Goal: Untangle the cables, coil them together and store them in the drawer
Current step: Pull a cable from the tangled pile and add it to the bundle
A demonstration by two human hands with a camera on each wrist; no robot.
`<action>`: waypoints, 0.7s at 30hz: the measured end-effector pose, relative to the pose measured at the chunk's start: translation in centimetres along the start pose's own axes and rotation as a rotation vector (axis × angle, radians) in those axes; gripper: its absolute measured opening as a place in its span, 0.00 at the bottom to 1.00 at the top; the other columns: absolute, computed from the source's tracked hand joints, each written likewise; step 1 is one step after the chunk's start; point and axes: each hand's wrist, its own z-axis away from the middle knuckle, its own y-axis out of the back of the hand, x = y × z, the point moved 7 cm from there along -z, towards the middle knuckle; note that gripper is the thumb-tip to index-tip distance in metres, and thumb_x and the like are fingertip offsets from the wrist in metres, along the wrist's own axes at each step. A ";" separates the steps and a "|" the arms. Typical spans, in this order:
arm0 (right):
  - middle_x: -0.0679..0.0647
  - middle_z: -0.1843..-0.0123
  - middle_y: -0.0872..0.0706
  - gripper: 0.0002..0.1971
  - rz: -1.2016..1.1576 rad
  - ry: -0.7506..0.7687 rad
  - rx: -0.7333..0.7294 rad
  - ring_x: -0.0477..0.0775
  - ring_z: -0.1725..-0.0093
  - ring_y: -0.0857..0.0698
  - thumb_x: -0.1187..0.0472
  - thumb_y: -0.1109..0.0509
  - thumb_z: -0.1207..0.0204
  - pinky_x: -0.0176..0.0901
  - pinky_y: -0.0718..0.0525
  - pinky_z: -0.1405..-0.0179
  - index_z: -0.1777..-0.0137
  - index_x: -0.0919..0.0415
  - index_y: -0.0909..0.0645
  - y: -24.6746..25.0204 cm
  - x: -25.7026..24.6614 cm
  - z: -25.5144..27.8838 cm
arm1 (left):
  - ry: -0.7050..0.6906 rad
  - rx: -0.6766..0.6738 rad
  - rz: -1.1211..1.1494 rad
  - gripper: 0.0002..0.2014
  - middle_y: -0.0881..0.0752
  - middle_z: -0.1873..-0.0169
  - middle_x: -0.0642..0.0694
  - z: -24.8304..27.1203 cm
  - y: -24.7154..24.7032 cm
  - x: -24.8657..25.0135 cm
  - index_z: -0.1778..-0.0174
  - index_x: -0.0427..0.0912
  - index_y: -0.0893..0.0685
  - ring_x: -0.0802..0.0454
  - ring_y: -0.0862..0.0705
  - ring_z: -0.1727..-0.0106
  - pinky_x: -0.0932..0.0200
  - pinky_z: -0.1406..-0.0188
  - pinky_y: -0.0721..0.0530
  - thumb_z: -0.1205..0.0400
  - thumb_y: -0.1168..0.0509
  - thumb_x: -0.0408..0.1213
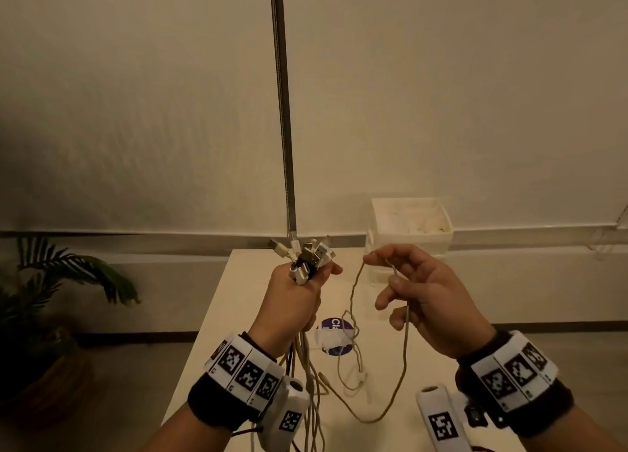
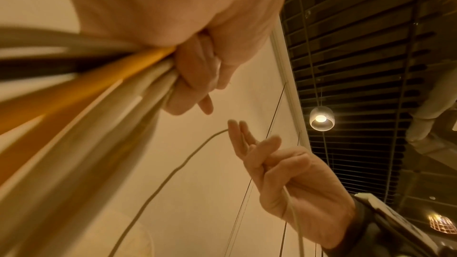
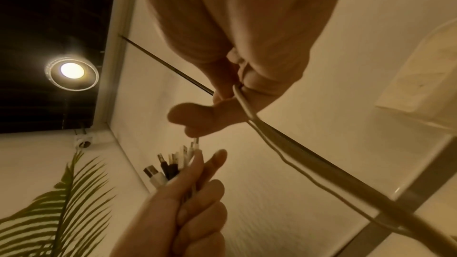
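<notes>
My left hand is raised over the table and grips a bundle of cables in its fist. Their white and black plug ends fan out above the fist, and the cords hang down past my wrist. In the right wrist view the same plug ends stick up from the left hand. My right hand holds a single thin cable, pinched at the fingertips and running through the palm. That cable loops down onto the table. The white drawer unit stands at the table's far right.
The white table has a purple round sticker near its middle, under the hanging cable. A thin metal pole rises behind the table. A potted palm stands on the floor to the left.
</notes>
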 end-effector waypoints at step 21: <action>0.49 0.43 0.13 0.20 -0.375 0.159 0.189 0.43 0.71 0.21 0.77 0.49 0.17 0.28 0.35 0.85 0.45 0.54 0.21 1.3 -5.6 -3.4 | 0.249 0.043 -0.052 0.30 0.34 0.88 0.45 1.9 0.8 -10.8 0.75 0.31 0.18 0.51 0.40 0.88 0.63 0.81 0.41 0.14 0.41 0.52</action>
